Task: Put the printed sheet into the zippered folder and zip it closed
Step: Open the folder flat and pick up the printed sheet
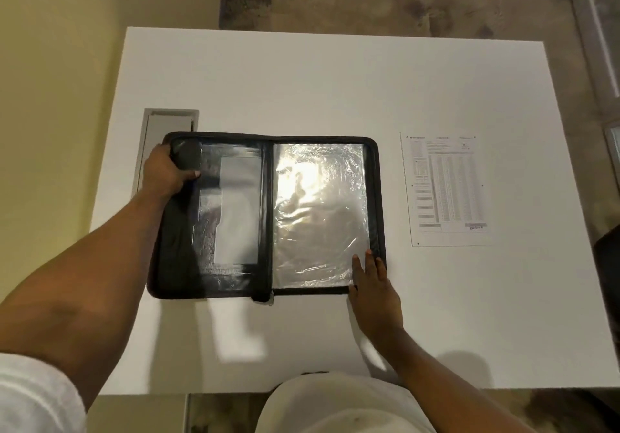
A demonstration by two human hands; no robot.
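A black zippered folder (268,214) lies spread flat on the white table (335,80), pockets on its left half and shiny clear sleeves on its right half. My left hand (166,172) grips the folder's far left edge, thumb on the inside cover. My right hand (372,285) rests with straight fingers on the near right corner of the clear sleeves. The printed sheet (446,189) lies flat on the table to the right of the folder, apart from it and from both hands.
A grey recessed cable slot (157,123) sits in the table behind the folder's left corner. A yellow wall runs along the left, patterned floor beyond the table, and a dark object (609,264) at the right edge.
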